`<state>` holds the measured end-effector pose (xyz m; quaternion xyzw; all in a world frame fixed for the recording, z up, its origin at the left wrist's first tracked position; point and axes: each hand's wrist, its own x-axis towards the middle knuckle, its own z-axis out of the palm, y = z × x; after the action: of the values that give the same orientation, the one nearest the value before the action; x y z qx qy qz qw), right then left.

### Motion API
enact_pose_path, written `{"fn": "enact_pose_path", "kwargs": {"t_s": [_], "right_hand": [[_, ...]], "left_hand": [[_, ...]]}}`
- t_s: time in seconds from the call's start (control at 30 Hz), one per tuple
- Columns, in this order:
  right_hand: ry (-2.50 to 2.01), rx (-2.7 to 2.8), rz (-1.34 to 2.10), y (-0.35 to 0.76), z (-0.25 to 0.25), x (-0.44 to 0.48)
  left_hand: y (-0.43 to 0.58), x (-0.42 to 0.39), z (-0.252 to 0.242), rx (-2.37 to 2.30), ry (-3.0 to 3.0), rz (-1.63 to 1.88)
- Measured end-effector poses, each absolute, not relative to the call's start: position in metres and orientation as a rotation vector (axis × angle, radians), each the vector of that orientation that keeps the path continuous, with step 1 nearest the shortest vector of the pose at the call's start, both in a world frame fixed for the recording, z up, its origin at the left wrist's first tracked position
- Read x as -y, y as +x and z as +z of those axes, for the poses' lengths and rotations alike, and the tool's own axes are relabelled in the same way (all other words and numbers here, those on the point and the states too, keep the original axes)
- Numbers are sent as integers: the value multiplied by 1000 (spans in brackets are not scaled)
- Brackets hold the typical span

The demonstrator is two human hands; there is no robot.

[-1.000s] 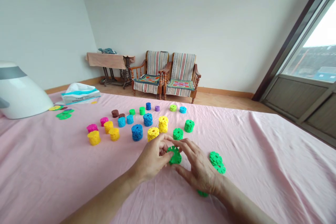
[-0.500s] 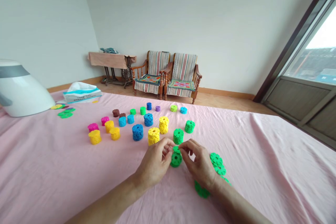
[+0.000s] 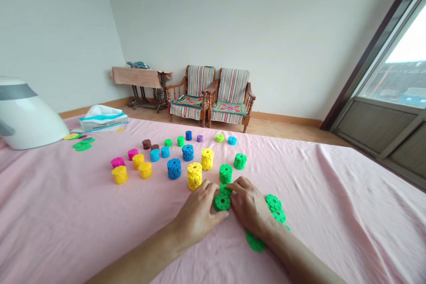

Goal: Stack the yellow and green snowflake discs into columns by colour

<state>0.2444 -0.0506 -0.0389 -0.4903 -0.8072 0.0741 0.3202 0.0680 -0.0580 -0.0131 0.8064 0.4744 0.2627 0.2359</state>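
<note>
On the pink cloth, a short stack of green snowflake discs (image 3: 222,202) stands between my hands. My left hand (image 3: 199,208) curves around the left side of this stack, its thumb along the near side and its fingers at the far side. A separate green snowflake disc (image 3: 225,189) lies just behind the stack, with the fingertips of my right hand (image 3: 251,206) closed on its right edge. The right thumb is partly hidden. Loose green discs (image 3: 275,206) lie to the right of my right hand, and more green discs (image 3: 255,242) show partly beneath its wrist.
Taller green stacks (image 3: 225,173), yellow stacks (image 3: 195,175) and blue stacks (image 3: 174,168) stand just beyond my hands. Smaller coloured stacks spread behind and left. A tissue box (image 3: 103,120) and a white appliance (image 3: 29,115) occupy the far left.
My left thumb has moved away from the fingers, toward the near side of the stack. The hands have lowered slightly, and the separate disc has shifted a little right.
</note>
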Motion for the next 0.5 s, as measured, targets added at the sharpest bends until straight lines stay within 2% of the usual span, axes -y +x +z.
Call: {"fn": "enact_pose_path", "kwargs": {"t_s": [0.23,0.37,0.5], "right_hand": [[-1247,1955,147,247,-34,49],[-1353,1716,460,254,-26,45],[-1263,1552,874,252,-25,45]], "left_hand": [[68,56,-14,-1305,2215,692],[68,56,-12,-1289,2202,690],[68,56,-10,-1247,2210,707]]}}
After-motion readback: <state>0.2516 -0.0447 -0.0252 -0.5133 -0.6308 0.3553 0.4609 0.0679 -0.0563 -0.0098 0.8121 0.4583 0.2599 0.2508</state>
